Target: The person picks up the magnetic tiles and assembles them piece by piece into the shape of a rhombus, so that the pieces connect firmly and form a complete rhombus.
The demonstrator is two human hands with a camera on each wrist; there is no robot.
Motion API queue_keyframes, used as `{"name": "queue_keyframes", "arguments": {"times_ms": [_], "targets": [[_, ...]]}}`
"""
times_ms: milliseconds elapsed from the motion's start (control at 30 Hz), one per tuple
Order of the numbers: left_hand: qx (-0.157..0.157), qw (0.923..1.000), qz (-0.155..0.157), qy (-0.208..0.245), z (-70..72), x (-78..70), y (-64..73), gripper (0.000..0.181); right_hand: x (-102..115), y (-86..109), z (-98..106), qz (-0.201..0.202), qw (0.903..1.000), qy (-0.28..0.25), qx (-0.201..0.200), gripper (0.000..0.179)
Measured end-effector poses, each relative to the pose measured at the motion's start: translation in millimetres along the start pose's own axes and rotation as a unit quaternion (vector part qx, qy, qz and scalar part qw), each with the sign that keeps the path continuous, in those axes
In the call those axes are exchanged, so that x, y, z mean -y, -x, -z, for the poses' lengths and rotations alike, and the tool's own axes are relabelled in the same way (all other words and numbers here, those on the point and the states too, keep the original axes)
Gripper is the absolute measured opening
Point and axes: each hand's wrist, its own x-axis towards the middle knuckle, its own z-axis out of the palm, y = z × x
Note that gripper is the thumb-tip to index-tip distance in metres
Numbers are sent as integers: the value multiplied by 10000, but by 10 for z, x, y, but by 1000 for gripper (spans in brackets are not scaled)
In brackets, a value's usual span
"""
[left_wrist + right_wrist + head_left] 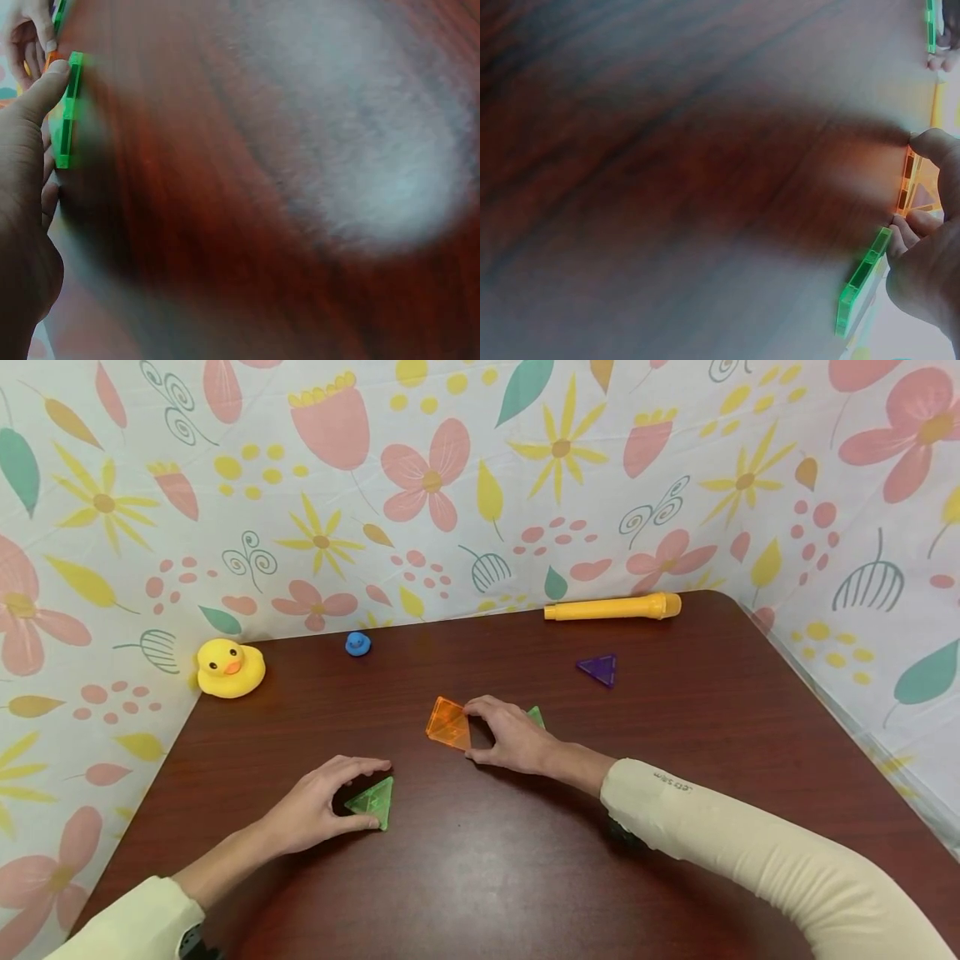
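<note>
My left hand [322, 802] pinches a translucent green triangular magnetic tile [373, 802] between thumb and fingers on the brown table, left of the middle. In the left wrist view the thumb lies at the edge of this green tile [69, 112]. Farther up the table, my right hand [517, 739] holds a translucent orange magnetic tile piece [448, 724] at two corners with thumb and index finger. Whether the orange piece is one tile or several, I cannot tell. Another green tile [536, 717] lies behind the right hand, mostly hidden; its edge shows in the right wrist view [862, 281].
A purple triangular tile [600, 670] lies at the right, below a yellow toy microphone [613, 607] near the back edge. A small blue duck [357, 644] and a larger yellow duck [231, 669] sit at the back left. Flower-patterned cloth [427, 560] hangs behind the table [480, 877].
</note>
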Motion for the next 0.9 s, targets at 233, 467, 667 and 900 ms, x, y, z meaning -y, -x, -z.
{"name": "queue_keyframes", "arguments": {"times_ms": [233,467,667,900], "targets": [[-222,9996,-134,91,-81,32,73,65,4,-4,-3,8,10000,33,-29,63],[-197,9996,-102,198,-86,8,82,63,8,4,-4,9,10000,29,-31,63],[-72,9990,-264,349,-65,11,38,61,11,0,1,-28,10000,15,7,63],[190,9970,-85,748,-48,9,11,59,12,-4,5,-50,10000,40,35,62]]}}
